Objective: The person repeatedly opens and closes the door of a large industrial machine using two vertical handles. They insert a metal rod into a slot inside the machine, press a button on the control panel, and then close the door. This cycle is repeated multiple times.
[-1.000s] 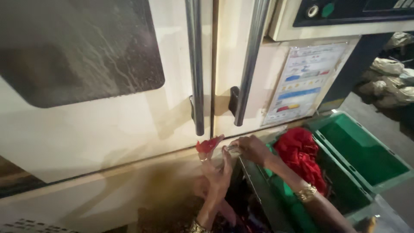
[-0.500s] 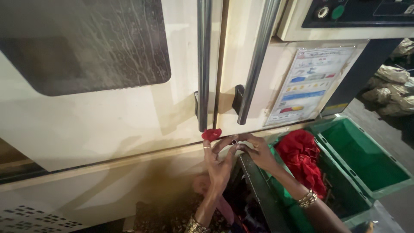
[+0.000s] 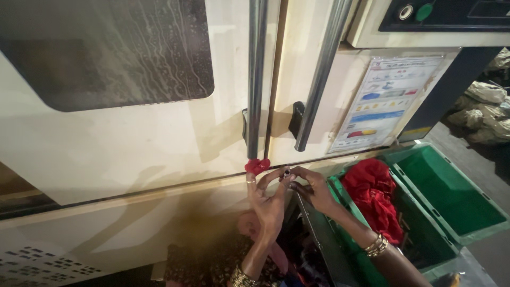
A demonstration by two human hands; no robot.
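Raised a little higher against the cream door [image 3: 133, 138] than half a second ago: left hand [image 3: 267, 204], fingers spread, red scrap [image 3: 257, 166] pinched at its fingertips just under the handles [image 3: 257, 79]. Touching it, right hand [image 3: 313, 188], closed on a small dark piece [image 3: 287, 172], perhaps a cap. Further right, red cloth [image 3: 372, 194] in green crates [image 3: 451, 196].

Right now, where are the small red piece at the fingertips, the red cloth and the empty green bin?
small red piece [image 3: 257, 166], head view, its middle.
red cloth [image 3: 372, 194], head view, middle of the heap.
green bin [image 3: 451, 194], head view, bare inner floor.
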